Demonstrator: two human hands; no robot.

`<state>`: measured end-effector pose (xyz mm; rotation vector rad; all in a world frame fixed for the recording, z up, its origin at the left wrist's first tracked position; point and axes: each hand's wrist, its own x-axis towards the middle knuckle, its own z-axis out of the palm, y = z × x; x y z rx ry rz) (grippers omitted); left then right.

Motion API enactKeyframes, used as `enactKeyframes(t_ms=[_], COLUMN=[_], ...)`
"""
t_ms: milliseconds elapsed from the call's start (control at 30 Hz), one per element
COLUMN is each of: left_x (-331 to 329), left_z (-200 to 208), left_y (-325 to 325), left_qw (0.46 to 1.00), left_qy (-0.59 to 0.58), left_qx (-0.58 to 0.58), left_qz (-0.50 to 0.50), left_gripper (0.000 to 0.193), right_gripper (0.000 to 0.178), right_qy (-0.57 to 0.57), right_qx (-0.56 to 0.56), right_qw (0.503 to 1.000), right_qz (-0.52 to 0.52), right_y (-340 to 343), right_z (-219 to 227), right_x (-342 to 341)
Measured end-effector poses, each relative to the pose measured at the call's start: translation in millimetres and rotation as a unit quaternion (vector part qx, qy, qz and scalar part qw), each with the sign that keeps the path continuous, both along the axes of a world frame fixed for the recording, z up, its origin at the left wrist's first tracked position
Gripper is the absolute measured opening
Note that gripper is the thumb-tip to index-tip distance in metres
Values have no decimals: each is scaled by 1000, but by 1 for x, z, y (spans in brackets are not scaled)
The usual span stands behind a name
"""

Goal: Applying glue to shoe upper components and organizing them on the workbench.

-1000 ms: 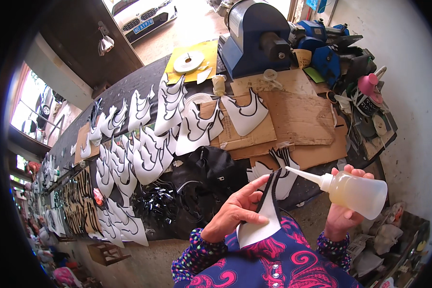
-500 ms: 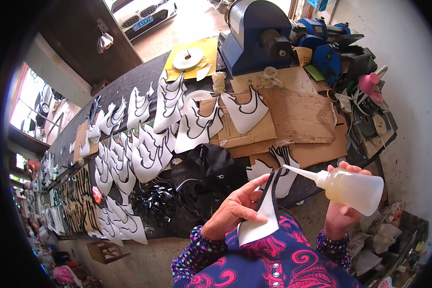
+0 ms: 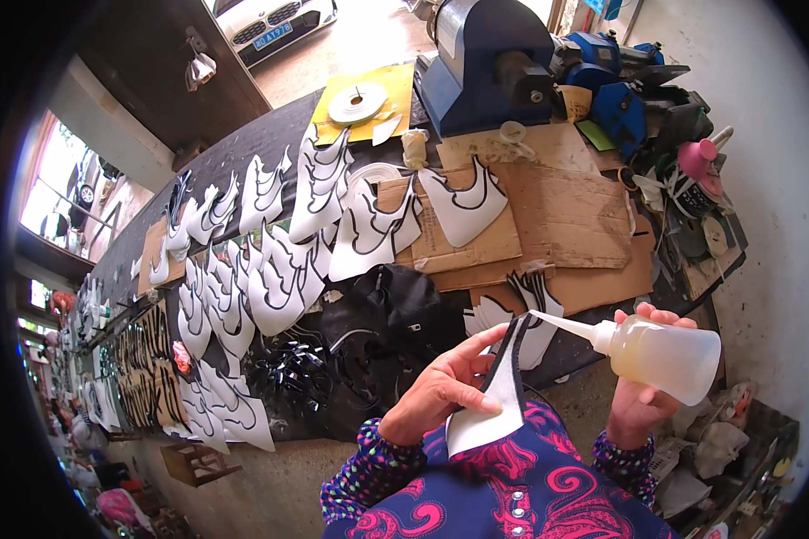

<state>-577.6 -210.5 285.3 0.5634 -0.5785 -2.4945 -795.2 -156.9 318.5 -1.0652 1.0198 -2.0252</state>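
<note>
Between thumb and fingers, my left hand (image 3: 442, 391) grips a white shoe-upper-like piece (image 3: 485, 420) with a black strip along its edges; its narrow end points up. My right hand (image 3: 640, 404) is wrapped round a translucent squeeze bottle (image 3: 670, 357) of pale yellowish liquid, tilted on its side. The bottle's long tapered nozzle (image 3: 562, 322) points left, its tip at or very near the piece's narrow top end. Whether the tip touches cannot be made out. Beyond my hands, similar black-edged pieces (image 3: 541, 328) lie on the table.
Rows of white curved pieces (image 3: 274, 292) cover the dark table (image 3: 234, 148). A black cloth bundle (image 3: 395, 310) lies beyond my left hand, with cardboard sheets (image 3: 571, 216) behind. A blue machine (image 3: 490, 72) stands at the back. A wooden stool (image 3: 198, 463) is at lower left.
The view has shifted very slightly. Both hands keep their grip, and the nozzle tip stays by the top end of the piece, which has turned a little.
</note>
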Motion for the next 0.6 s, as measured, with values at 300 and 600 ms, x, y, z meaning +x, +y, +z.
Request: enactKeyframes(t_ms=[300,600], left_x=[-2,-1], left_z=[-2,-8], left_y=[-3,-5], left_qw=[1000,1000], left_qy=[-15,7], left_qx=[18,18], left_qz=[8,15], left_gripper=[92,91], right_gripper=[78,77], right_qy=[-3,-13], right_qx=[-32,-40], right_qw=[997,997], right_qz=[67,57], right_y=[-4,-6], right_z=[-5,-11], right_x=[-1,-6])
